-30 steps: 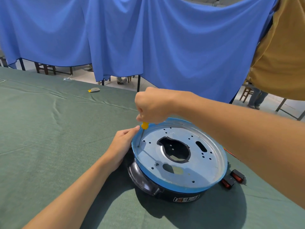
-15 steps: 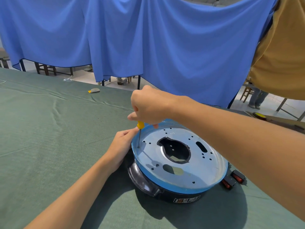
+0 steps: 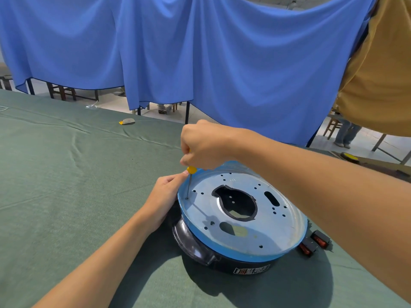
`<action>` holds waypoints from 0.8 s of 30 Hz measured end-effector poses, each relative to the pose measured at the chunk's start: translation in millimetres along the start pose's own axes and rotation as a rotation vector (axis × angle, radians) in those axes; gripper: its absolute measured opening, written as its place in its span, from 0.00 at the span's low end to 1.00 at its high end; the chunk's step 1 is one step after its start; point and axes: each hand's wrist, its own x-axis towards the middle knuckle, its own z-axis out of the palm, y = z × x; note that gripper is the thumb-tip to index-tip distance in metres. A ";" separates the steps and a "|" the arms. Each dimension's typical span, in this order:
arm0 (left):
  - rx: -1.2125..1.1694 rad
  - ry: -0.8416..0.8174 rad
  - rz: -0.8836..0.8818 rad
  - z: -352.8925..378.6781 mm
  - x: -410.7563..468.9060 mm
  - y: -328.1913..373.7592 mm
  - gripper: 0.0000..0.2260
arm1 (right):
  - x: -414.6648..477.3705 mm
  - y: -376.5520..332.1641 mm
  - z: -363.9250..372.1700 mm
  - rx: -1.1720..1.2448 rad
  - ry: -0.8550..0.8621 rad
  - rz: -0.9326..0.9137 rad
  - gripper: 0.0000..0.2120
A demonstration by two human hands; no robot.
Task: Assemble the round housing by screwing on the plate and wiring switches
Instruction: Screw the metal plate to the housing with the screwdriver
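A round black housing (image 3: 222, 261) lies on the green table, topped by a blue-rimmed metal plate (image 3: 278, 227) with a large central cutout and several small holes. My right hand (image 3: 204, 145) grips a yellow-handled screwdriver (image 3: 190, 174) held upright, its tip in a hole at the plate's left edge. My left hand (image 3: 162, 198) rests against the housing's left side, thumb up by the screwdriver shaft. Two black switches with red rockers (image 3: 314, 243) lie on the cloth to the right of the housing.
The green cloth-covered table (image 3: 66, 196) stretches left and forward. A small yellow-grey object (image 3: 127, 121) lies near its far edge. Blue drapes (image 3: 200, 52) hang behind. A person in a mustard shirt (image 3: 378, 74) stands at the right.
My right hand has shifted slightly on the screwdriver handle while the tip stays in the same hole. My left hand and the housing have not moved.
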 end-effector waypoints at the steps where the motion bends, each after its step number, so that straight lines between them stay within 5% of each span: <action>1: 0.005 0.000 0.002 0.4 -0.2 0.2 0.16 | 1.5 0.4 0.5 0.025 -0.013 0.032 0.13; 10: 0.007 0.010 0.010 -0.4 1.3 -1.0 0.15 | 1.7 -2.4 -15.5 0.052 -0.289 0.108 0.15; 16: 0.032 0.006 0.021 -0.6 3.4 -3.2 0.20 | -3.4 -4.0 -8.6 -0.121 -0.099 -0.074 0.12; 24: 0.014 0.003 0.018 0.6 3.9 -2.1 0.15 | 3.5 -2.8 -4.1 0.253 -0.283 0.292 0.10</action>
